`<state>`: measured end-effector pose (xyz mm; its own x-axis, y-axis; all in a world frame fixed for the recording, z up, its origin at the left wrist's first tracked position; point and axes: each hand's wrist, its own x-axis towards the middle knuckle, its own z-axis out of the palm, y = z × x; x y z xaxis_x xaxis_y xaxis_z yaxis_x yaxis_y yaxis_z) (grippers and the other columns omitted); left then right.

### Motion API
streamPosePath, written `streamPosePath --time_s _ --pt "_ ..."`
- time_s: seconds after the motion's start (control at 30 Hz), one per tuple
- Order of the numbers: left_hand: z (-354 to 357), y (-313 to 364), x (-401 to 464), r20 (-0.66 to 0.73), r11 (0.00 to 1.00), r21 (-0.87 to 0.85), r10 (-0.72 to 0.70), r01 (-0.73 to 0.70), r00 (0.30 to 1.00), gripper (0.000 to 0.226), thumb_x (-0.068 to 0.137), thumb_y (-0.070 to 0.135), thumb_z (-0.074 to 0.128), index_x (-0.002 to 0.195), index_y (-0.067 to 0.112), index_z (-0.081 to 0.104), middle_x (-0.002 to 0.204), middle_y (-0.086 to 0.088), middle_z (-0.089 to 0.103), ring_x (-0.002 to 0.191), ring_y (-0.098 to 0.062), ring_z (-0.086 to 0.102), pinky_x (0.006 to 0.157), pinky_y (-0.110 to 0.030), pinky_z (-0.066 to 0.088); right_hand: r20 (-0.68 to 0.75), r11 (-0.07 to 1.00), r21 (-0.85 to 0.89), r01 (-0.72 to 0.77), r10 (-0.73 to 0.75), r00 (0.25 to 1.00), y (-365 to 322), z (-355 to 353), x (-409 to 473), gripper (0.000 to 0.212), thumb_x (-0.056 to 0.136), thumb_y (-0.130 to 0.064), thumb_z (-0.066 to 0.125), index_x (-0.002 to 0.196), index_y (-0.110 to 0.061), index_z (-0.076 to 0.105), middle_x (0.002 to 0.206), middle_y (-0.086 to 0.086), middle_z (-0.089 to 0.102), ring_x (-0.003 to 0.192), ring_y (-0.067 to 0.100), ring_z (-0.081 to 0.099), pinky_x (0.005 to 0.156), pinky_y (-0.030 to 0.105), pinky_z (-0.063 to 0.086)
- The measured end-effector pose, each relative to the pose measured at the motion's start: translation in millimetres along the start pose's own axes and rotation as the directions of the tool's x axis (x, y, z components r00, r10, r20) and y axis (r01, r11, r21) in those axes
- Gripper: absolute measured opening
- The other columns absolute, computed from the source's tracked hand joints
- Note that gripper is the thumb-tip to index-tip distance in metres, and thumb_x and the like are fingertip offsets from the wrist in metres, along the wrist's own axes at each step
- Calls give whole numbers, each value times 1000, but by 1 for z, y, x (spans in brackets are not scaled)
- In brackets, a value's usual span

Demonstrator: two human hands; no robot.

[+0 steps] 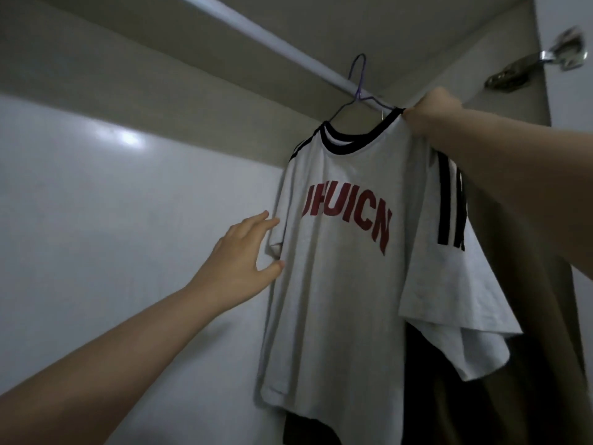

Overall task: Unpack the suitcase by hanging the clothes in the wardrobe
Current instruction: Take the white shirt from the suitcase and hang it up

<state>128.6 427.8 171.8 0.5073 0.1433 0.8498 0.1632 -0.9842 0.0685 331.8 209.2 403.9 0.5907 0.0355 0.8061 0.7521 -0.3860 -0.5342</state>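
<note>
A white T-shirt (340,284) with red letters, a black collar and black sleeve stripes hangs on a purple wire hanger (361,81). The hanger's hook is over the wardrobe rail (256,36). My right hand (430,114) pinches the shirt's shoulder beside the collar, up near the rail. My left hand (247,252) is spread, with fingertips and thumb touching the shirt's left sleeve edge. The suitcase is out of view.
Dark and brown garments (513,364) hang behind and to the right of the shirt. The wardrobe's pale back wall (112,220) fills the left side. A metal door hinge (545,64) sits at the upper right.
</note>
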Motion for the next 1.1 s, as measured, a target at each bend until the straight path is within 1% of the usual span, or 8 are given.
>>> streamPosePath --time_s 0.2,0.33,0.47,0.7,0.77,0.9,1.0,1.1 --pt "15 -8 2 5 999 4 34 -34 999 66 94 38 59 152 30 29 160 11 22 145 -11 21 115 -29 19 -12 991 -107 82 -84 996 4 13 8 48 94 -28 62 132 -1 52 133 19 56 124 36 53 92 35 44" --pt "30 -5 1 50 995 -99 -3 8 999 66 93 24 57 152 31 27 158 12 24 141 -11 30 116 -28 24 61 985 -128 118 -111 992 23 -1 -2 51 87 -35 69 127 -3 59 127 19 60 117 36 56 96 38 48" --pt "51 18 -6 110 976 -218 31 -6 993 68 92 21 53 150 38 23 153 16 26 125 -9 48 106 -33 42 146 993 -55 106 -97 985 44 -29 -35 49 82 -37 76 119 -7 67 107 10 64 97 27 59 81 32 47" --pt "102 74 -32 239 933 -359 109 -17 965 64 96 31 52 152 39 21 156 15 25 141 -3 29 118 -29 27 210 962 264 -73 17 977 99 -28 -126 47 77 -32 80 118 -18 61 104 1 66 94 21 64 81 39 56" --pt "115 89 -45 283 883 -465 77 66 956 59 97 34 53 147 46 24 151 16 34 136 -3 37 114 -30 35 251 920 362 -147 56 966 118 -21 -162 51 77 -31 81 121 -20 59 100 -5 65 91 17 65 76 34 55" --pt "145 114 -75 360 715 -649 -14 261 933 56 95 37 58 140 55 30 142 16 46 128 0 46 102 -31 49 345 855 436 -282 131 930 159 -3 -229 48 76 -36 81 118 -24 59 104 -5 69 95 15 68 82 38 59" --pt "166 130 -99 405 622 -705 -41 341 913 58 96 28 59 145 44 32 143 18 44 125 5 45 103 -25 46 414 852 423 -308 120 902 187 9 -270 39 80 -36 78 115 -27 62 107 -5 70 99 13 68 85 39 58" --pt "182 142 -124 456 584 -712 -40 391 889 56 95 26 59 142 45 33 144 21 42 123 5 48 106 -28 45 445 836 428 -344 137 885 209 9 -301 34 84 -27 75 114 -17 64 94 2 75 85 17 73 77 36 60"
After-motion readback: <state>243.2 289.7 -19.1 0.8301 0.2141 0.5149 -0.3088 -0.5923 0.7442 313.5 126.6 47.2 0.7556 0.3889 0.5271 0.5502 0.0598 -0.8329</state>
